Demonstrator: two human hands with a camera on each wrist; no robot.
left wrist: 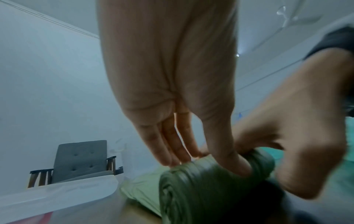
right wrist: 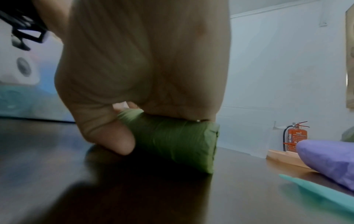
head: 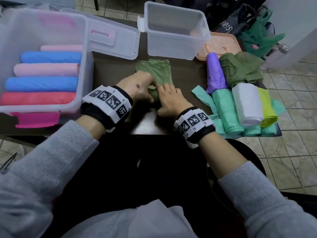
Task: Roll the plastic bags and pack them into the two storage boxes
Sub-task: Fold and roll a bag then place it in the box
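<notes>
An olive green plastic bag (head: 157, 73) lies on the dark table, its near end wound into a thick roll (left wrist: 201, 186). My left hand (head: 140, 88) has its fingers over the roll's top and its thumb on the near side. My right hand (head: 169, 98) grips the roll's other end (right wrist: 176, 141), thumb at the front, fingers over the back. The left storage box (head: 84, 54) holds several rolled pink, blue and red bags. The second storage box (head: 173, 31) stands empty at the back.
Rolled purple (head: 215, 73), mint (head: 226, 112), white (head: 247, 103) and yellow-green (head: 267, 110) bags lie at the right, beside a loose olive bag (head: 241, 69). A peach lid (head: 221, 45) sits behind them, a clear lid (head: 116, 40) between the boxes. A white bag (head: 137, 220) covers my lap.
</notes>
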